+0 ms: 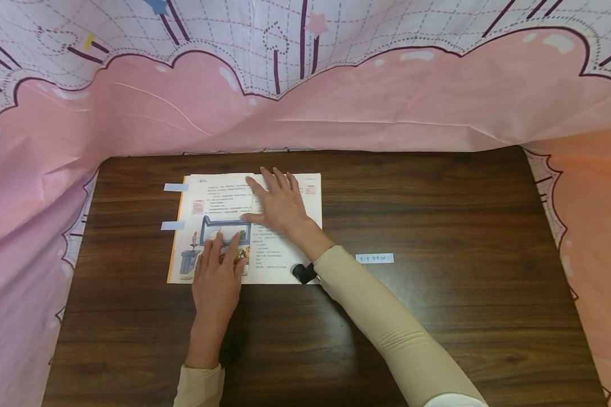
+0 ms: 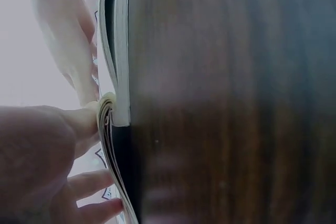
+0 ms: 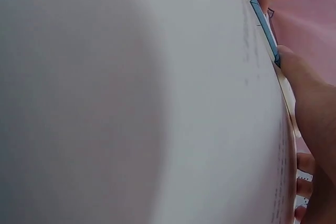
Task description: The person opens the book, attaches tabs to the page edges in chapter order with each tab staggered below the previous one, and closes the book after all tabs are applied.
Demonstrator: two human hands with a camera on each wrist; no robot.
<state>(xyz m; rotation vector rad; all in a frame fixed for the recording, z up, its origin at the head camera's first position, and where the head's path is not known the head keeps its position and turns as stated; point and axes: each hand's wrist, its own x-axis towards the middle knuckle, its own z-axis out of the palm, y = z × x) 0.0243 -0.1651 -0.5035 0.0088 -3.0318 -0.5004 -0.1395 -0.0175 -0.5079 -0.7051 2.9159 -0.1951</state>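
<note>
An open book [image 1: 275,257] lies on the dark wooden table, printed text on both pages and a coloured picture on the left one. My left hand [image 1: 218,280] rests on the lower part of the left page, its fingers spread and partly over the picture. Across the upper right page lies my right hand [image 1: 284,206], fingers extended, with the thumb near the centre fold. Seen edge-on in the left wrist view, the pages [image 2: 107,129] curve beside the left thumb. In the right wrist view, the right hand [image 3: 315,108] touches the bulging page [image 3: 226,103].
Two pale tabs [image 1: 175,187] stick out from the book's left edge. A white label strip [image 1: 374,258] with printed characters lies on the table [image 1: 438,215] to the right. A black device [image 1: 304,273] sits at the right wrist. Pink patterned cloth [image 1: 336,118] hangs around the table.
</note>
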